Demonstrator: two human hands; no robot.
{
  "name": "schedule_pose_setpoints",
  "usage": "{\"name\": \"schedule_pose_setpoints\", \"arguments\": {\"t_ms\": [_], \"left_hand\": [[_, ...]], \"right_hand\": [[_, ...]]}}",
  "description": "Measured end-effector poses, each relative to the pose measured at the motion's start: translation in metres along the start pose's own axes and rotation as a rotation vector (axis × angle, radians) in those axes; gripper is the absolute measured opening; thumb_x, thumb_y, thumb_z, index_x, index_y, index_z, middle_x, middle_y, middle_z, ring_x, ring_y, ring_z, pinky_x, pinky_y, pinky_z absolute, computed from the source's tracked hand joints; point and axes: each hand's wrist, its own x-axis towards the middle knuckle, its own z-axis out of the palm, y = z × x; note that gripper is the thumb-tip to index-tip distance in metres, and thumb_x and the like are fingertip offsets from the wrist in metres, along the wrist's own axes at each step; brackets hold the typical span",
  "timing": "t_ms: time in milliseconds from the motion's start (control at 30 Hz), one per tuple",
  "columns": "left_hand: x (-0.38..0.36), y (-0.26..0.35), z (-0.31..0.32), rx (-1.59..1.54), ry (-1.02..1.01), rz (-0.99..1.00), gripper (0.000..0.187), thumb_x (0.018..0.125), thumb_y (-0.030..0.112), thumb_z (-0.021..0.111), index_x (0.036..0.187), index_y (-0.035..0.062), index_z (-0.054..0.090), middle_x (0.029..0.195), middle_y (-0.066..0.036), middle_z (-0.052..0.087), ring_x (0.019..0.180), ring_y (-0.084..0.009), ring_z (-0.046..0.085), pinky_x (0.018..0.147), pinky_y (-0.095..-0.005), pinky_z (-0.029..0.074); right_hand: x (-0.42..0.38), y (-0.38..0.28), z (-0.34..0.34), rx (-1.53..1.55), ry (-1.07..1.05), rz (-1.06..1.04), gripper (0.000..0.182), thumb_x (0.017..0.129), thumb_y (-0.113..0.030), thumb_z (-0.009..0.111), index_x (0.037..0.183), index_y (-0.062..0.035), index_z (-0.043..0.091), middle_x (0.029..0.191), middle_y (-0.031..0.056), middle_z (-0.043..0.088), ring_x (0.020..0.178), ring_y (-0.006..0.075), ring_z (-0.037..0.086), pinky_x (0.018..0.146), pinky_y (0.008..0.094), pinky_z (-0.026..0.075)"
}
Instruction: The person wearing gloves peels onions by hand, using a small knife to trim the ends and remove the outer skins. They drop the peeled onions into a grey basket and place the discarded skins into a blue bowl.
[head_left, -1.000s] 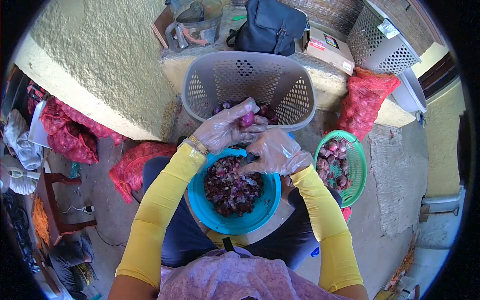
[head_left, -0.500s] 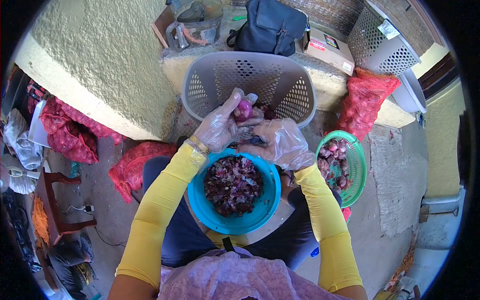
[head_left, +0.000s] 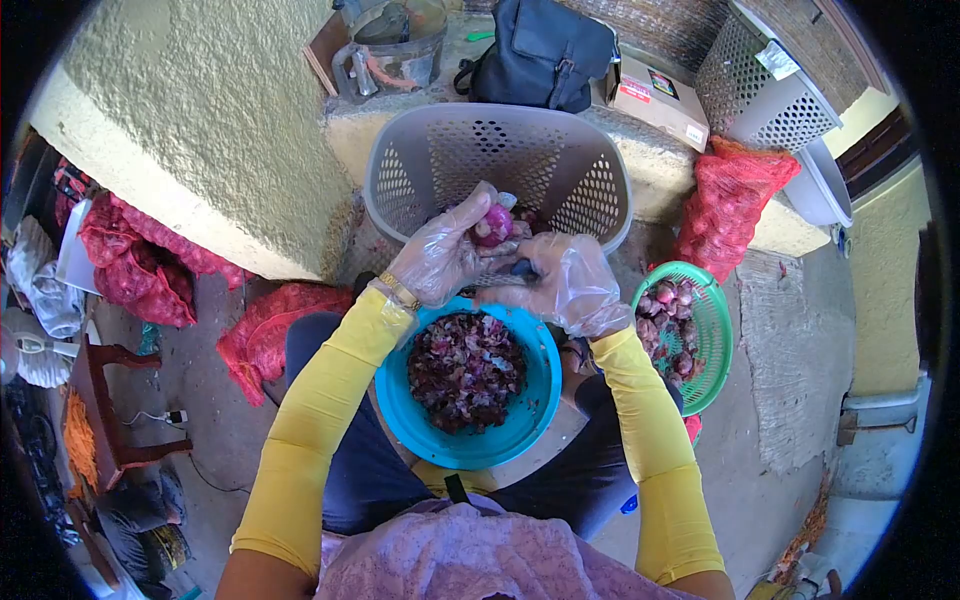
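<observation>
My left hand [head_left: 445, 255], in a clear plastic glove, is closed around a peeled-looking purple onion [head_left: 492, 227] held over the near edge of the grey perforated basket [head_left: 400, 135]. Close beside it, my gloved right hand [head_left: 570, 285] grips a small knife, of which the dark handle [head_left: 522, 268] shows; its blade is mostly hidden by the fingers. Below both hands, between my legs, stands a blue basin [head_left: 545, 385] with a heap of dark onion skins [head_left: 467, 370]. More purple onions lie inside the basket, partly hidden behind my hands.
To the right, a green basket [head_left: 718, 350] holds unpeeled onions [head_left: 668, 318]. Red mesh sacks [head_left: 735, 205] of onions stand at right and left. A black bag [head_left: 553, 55] and a cardboard box [head_left: 657, 98] rest on the ledge behind. A wooden stool [head_left: 112, 405] is at left.
The onion in my left hand has turned and shifted slightly toward me. My right hand has tilted a little, with its fingers moved along the handle.
</observation>
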Motion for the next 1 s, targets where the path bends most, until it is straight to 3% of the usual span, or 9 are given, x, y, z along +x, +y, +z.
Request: {"name": "schedule_pose_setpoints", "arguments": {"t_ms": [67, 167, 367, 900, 1000], "left_hand": [[-0.001, 0.004, -0.002, 0.0, -0.104, -0.088, 0.038, 0.112, 0.034, 0.055, 0.139, 0.0079, 0.058, 0.125, -0.011, 0.068, 0.11, -0.031, 0.072, 0.096, -0.0496, 0.063], [0.004, -0.002, -0.008, 0.017, -0.16, -0.038, 0.04, 0.112, 0.034, 0.054, 0.14, 0.006, 0.058, 0.115, -0.007, 0.07, 0.106, -0.0258, 0.073, 0.092, -0.0455, 0.065], [-0.001, -0.002, -0.001, 0.076, -0.079, -0.052, 0.046, 0.111, 0.036, 0.055, 0.142, 0.0024, 0.058, 0.1, -0.002, 0.071, 0.092, -0.0166, 0.074, 0.088, -0.0401, 0.067], [0.001, -0.003, -0.004, 0.1, -0.095, -0.061, 0.044, 0.11, 0.039, 0.057, 0.138, 0.0059, 0.061, 0.099, -0.001, 0.069, 0.089, -0.0142, 0.071, 0.092, -0.0399, 0.065], [0.001, -0.002, -0.002, 0.093, -0.073, -0.074, 0.041, 0.11, 0.039, 0.057, 0.135, 0.0059, 0.061, 0.102, -0.003, 0.069, 0.09, -0.0169, 0.072, 0.093, -0.0411, 0.065]], "right_hand": [[0.0, -0.001, 0.006, 0.088, 0.26, 0.125, 0.054, 0.081, -0.054, 0.084, 0.101, -0.0048, 0.077, 0.085, 0.0195, 0.074, 0.081, 0.0395, 0.073, 0.074, 0.0474, 0.057], [-0.004, 0.017, 0.015, -0.013, 0.34, 0.133, 0.053, 0.083, -0.05, 0.084, 0.105, -0.0026, 0.075, 0.088, 0.0208, 0.073, 0.085, 0.0406, 0.072, 0.076, 0.0476, 0.057], [-0.004, 0.018, 0.015, -0.032, 0.377, 0.173, 0.053, 0.084, -0.046, 0.084, 0.105, 0.0012, 0.073, 0.088, 0.0217, 0.073, 0.085, 0.0421, 0.072, 0.077, 0.0486, 0.057], [-0.004, 0.022, 0.018, -0.029, 0.381, 0.092, 0.043, 0.09, -0.041, 0.08, 0.1, -0.0003, 0.076, 0.084, 0.0206, 0.073, 0.081, 0.0402, 0.071, 0.074, 0.0489, 0.056], [-0.004, 0.017, 0.011, 0.058, 0.26, 0.138, 0.054, 0.094, -0.052, 0.071, 0.111, -0.0004, 0.077, 0.093, 0.0247, 0.074, 0.09, 0.0433, 0.072, 0.083, 0.0513, 0.057]]}}
